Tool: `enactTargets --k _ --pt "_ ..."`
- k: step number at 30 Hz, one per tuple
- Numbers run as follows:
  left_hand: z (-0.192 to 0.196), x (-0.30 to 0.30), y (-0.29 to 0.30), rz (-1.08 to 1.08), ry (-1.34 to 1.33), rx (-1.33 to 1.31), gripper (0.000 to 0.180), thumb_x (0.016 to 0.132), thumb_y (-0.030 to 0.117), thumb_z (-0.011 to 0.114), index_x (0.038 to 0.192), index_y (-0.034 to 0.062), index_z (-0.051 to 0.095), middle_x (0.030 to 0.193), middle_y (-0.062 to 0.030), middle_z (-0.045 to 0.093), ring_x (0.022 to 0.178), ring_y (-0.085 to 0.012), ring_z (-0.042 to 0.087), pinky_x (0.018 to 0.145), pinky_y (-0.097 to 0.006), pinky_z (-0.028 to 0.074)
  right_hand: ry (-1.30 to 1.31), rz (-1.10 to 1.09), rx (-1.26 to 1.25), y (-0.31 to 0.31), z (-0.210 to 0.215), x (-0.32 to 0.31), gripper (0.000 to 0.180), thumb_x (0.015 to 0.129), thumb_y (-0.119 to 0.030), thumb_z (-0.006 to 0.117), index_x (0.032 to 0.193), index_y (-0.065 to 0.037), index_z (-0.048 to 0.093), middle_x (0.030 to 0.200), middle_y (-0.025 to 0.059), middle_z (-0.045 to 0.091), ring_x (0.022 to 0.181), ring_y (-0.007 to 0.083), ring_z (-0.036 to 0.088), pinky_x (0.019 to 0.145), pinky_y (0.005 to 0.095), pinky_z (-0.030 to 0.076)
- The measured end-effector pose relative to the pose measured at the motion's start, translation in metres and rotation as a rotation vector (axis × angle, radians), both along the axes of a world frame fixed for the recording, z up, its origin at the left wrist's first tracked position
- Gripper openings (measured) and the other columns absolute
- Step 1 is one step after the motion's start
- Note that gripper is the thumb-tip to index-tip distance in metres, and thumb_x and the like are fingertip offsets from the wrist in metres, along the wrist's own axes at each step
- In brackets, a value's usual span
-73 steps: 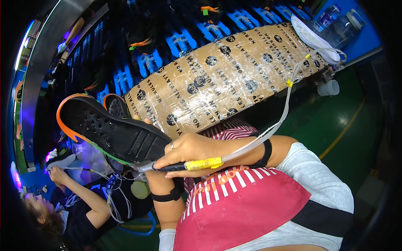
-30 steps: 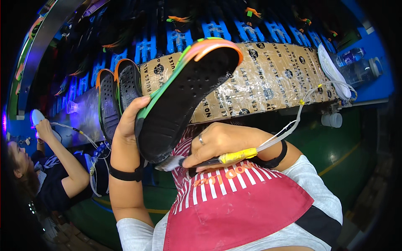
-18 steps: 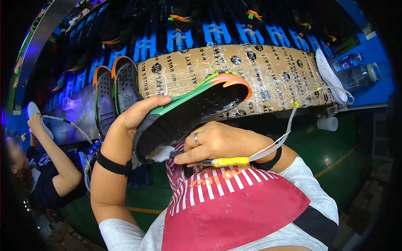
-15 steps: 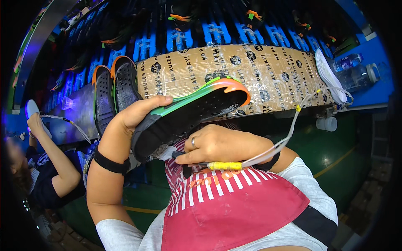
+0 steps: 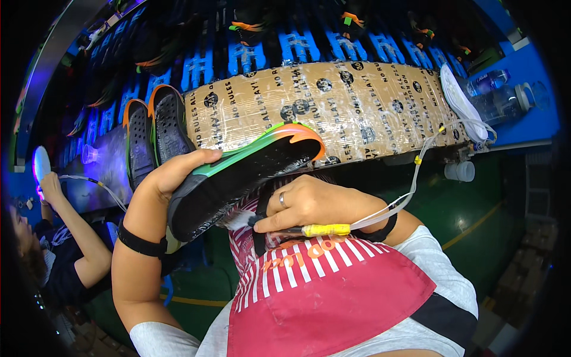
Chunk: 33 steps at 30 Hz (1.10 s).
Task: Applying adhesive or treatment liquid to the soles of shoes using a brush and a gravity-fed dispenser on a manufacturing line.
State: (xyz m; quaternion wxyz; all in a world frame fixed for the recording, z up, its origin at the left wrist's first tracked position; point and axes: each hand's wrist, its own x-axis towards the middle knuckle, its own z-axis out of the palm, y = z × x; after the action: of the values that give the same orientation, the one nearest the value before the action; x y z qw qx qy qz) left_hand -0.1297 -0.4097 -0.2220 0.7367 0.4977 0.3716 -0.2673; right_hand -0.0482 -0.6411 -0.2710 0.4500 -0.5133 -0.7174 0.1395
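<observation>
My left hand (image 5: 172, 169) is closed on the edge of a shoe sole (image 5: 244, 181), thumb on top. Its inside is black and wet-looking; the rim runs from dark grey through green to orange at the far end. The sole is tilted, hollow side toward me. My right hand (image 5: 312, 205) is wrapped round a brush (image 5: 239, 219) with white bristles, yellow tape and clear tubes on its handle. The bristles are at the sole's lower near edge; whether they touch it I cannot tell. Two similar soles (image 5: 168, 119) lean side by side beyond my left hand.
A bench covered in taped, printed cardboard (image 5: 380, 113) lies ahead. Behind it runs a line of blue holders (image 5: 247, 58). To the right are a white sole (image 5: 461, 104), bottles (image 5: 502, 107) and a hanging cup (image 5: 460, 171). At left, a co-worker's hand (image 5: 51, 185) holds a whitish sole.
My left hand has brought the sole lower and to the left. The brush has shifted slightly right, off the sole's heel area toward its lower edge.
</observation>
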Motion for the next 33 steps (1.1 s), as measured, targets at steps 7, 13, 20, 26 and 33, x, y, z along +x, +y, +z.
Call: enactTargets --k 7,13,20,26,33 --pt "0.002 -0.001 0.003 0.049 -0.025 -0.003 0.041 0.083 0.028 0.057 0.109 -0.0033 0.056 0.095 -0.0158 0.065 0.076 -0.0221 0.065 0.071 -0.032 0.054 -0.001 -0.029 0.032 0.002 -0.011 -0.008 0.021 0.072 -0.012 0.064 0.092 -0.01 0.065 0.066 0.0056 0.057 0.059 0.0225 0.059 0.051 0.0317 0.048" --pt "-0.018 -0.008 -0.016 0.226 -0.172 -0.108 0.045 0.083 0.033 0.049 0.11 -0.0029 0.056 0.099 -0.0178 0.064 0.086 -0.0274 0.064 0.08 -0.036 0.051 0.357 -0.257 0.034 0.002 -0.011 0.013 0.021 0.073 -0.014 0.071 0.093 -0.008 0.067 0.066 0.008 0.059 0.059 0.0219 0.059 0.053 0.0291 0.046" --pt "-0.058 -0.026 -0.031 0.384 -0.355 -0.371 0.044 0.085 0.027 0.046 0.117 -0.0034 0.05 0.107 -0.0183 0.061 0.092 -0.0272 0.062 0.084 -0.038 0.05 0.841 -0.54 -0.055 -0.006 -0.016 0.047 0.018 0.075 -0.005 0.067 0.092 0.002 0.067 0.084 0.0101 0.067 0.074 0.0127 0.061 0.068 0.0238 0.048" --pt "-0.074 -0.032 -0.048 0.473 -0.391 -0.556 0.047 0.085 0.031 0.041 0.119 -0.001 0.05 0.111 -0.0181 0.059 0.095 -0.0288 0.061 0.085 -0.04 0.05 0.49 -0.696 0.151 -0.002 -0.01 0.066 0.022 0.075 -0.009 0.068 0.094 0.0 0.066 0.073 0.0074 0.064 0.061 0.0132 0.058 0.055 0.0249 0.044" --pt "-0.088 -0.013 -0.061 0.824 -0.745 -0.568 0.062 0.086 0.048 0.033 0.125 0.0027 0.046 0.122 -0.0183 0.052 0.112 -0.0325 0.05 0.094 -0.045 0.041 0.598 -0.625 0.235 0.007 0.005 0.053 0.025 0.072 -0.005 0.069 0.096 0.003 0.065 0.083 0.0129 0.065 0.069 0.0165 0.06 0.063 0.0253 0.046"
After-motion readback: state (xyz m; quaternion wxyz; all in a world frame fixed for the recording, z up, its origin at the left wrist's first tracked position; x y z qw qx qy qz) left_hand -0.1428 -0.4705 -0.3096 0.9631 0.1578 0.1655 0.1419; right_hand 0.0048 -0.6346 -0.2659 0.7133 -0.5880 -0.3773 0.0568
